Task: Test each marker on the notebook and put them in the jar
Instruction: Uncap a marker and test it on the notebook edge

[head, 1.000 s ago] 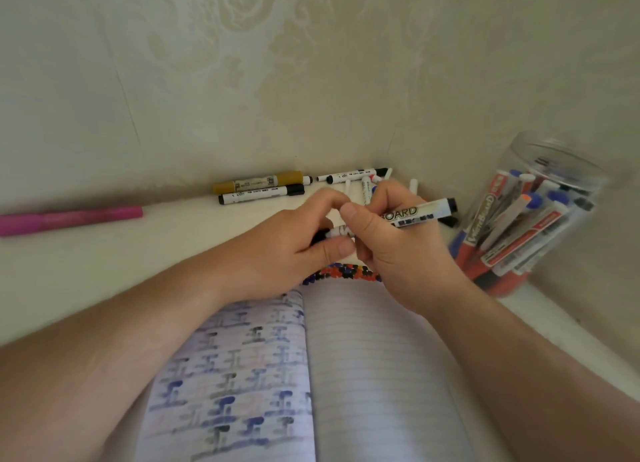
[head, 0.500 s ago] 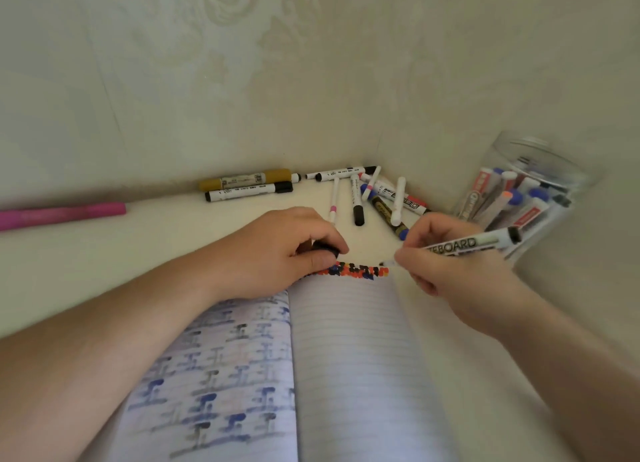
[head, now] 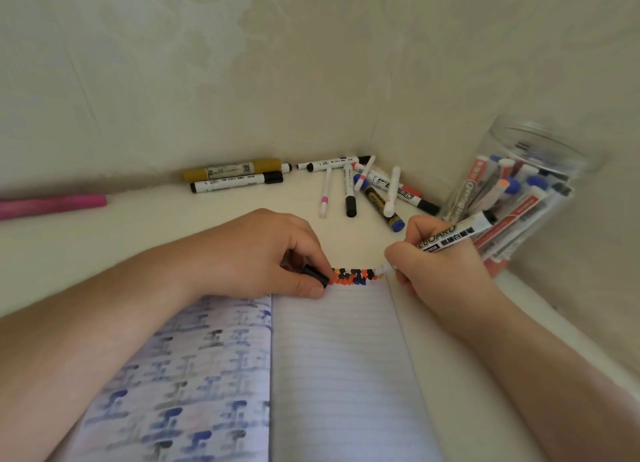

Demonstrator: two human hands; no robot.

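An open lined notebook [head: 339, 357] lies in front of me, with a row of black, orange and blue dots [head: 353, 276] along the top of its right page. My right hand [head: 440, 267] grips an uncapped white whiteboard marker [head: 450, 238], its tip touching the right end of the dot row. My left hand [head: 263, 253] rests on the notebook's top edge and pinches the black cap [head: 316, 275]. A clear plastic jar [head: 519, 191] holding several markers stands tilted at the right, against the wall.
Several loose markers [head: 367, 191] lie in the corner beyond the notebook. A yellow marker [head: 232, 171] and a black-capped white one [head: 237, 183] lie along the back wall, a pink marker [head: 52, 205] at far left. Walls close in behind and to the right.
My hands have pulled apart: the cap came off in my left hand, and my right hand carried the marker right and down until its tip met the page.
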